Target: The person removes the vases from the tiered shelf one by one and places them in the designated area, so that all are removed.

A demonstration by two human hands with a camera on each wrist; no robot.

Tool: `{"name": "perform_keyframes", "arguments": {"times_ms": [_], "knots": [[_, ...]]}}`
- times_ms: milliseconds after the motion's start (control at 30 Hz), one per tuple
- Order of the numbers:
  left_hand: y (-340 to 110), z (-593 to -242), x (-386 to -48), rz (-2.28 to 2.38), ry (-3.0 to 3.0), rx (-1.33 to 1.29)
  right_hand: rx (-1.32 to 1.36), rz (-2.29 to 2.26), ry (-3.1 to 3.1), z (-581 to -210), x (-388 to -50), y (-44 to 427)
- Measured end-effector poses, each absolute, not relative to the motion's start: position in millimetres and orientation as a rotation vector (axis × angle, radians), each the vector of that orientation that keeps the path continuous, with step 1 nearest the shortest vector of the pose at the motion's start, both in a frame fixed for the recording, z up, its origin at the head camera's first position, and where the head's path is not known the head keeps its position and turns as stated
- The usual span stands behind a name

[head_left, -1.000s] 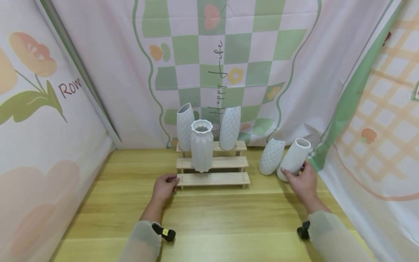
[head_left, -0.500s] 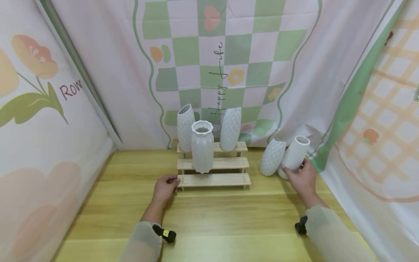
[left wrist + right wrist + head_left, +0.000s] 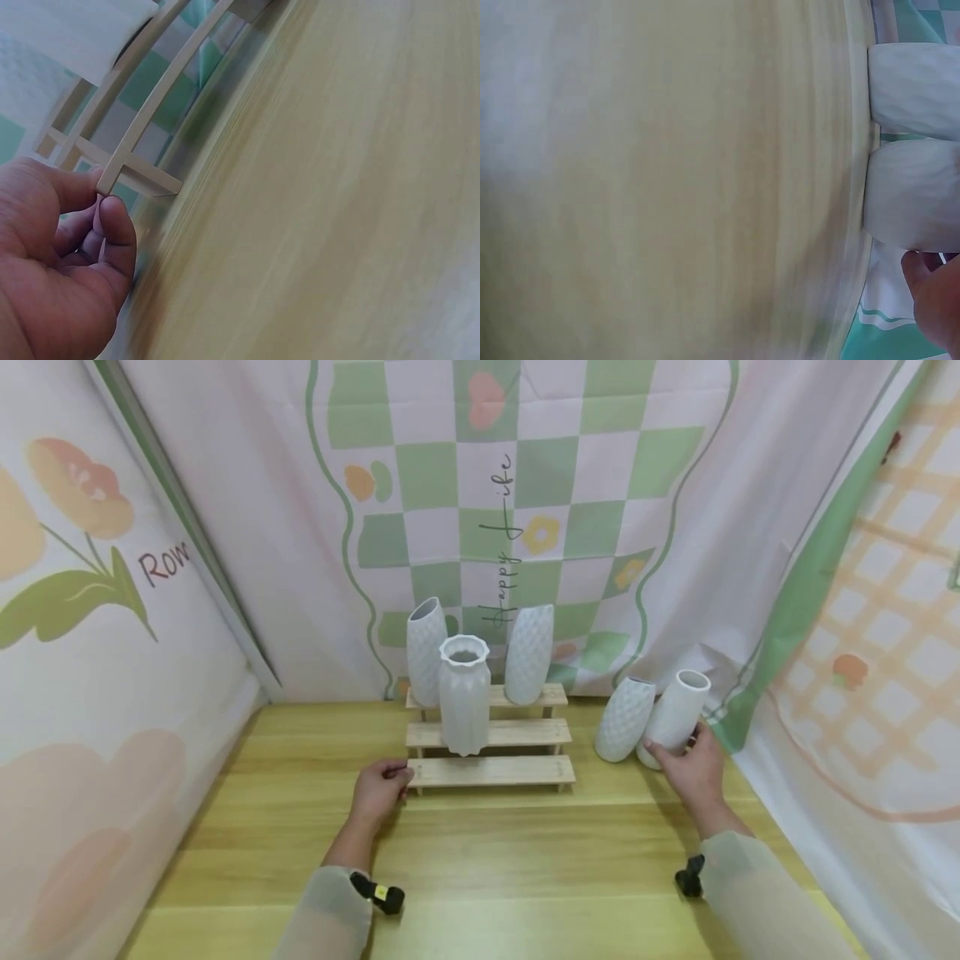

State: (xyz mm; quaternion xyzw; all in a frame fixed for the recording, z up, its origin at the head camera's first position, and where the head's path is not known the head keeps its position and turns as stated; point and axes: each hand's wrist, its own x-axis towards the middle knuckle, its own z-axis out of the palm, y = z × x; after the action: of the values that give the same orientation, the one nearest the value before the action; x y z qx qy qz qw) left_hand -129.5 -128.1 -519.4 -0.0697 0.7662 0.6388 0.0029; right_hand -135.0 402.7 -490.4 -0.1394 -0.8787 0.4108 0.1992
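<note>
In the head view my left hand [image 3: 379, 789] pinches the left end of the lowest step of a three-step wooden stand [image 3: 491, 770]. The left wrist view shows thumb and fingers of that hand [image 3: 60, 262] meeting at the step's end. At the right, a white vase [image 3: 671, 718] with a round mouth leans slightly, and my right hand [image 3: 693, 775] grips its lower part. Beside it, on the left, is a white vase with a diamond texture [image 3: 624, 720]. The right wrist view catches only part of my right hand [image 3: 936, 300], against the round-mouthed vase [image 3: 911, 196].
A ribbed white vase with a wavy rim [image 3: 465, 710] stands on the middle step. Two textured vases with slanted mouths, one left [image 3: 426, 660] and one right [image 3: 528, 656], occupy the top step. Printed cloth [image 3: 517, 468] hangs behind the wooden table [image 3: 480, 868].
My right hand and the round-mouthed vase have shifted slightly towards the back over the last second. The left hand keeps its pinch on the stand.
</note>
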Motion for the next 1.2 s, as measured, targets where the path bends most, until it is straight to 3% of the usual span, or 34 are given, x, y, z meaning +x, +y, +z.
{"name": "perform_keyframes", "arguments": {"times_ms": [500, 1200], "knots": [[-126.5, -517.6, -129.8, 2.013, 2.415, -0.215, -0.507, 1.230, -2.359, -493.3, -116.9, 402.2], [-123.9, -517.3, -129.4, 2.008, 2.409, -0.247, -0.466, 1.208, -2.320, -485.1, -99.1, 384.7]]}}
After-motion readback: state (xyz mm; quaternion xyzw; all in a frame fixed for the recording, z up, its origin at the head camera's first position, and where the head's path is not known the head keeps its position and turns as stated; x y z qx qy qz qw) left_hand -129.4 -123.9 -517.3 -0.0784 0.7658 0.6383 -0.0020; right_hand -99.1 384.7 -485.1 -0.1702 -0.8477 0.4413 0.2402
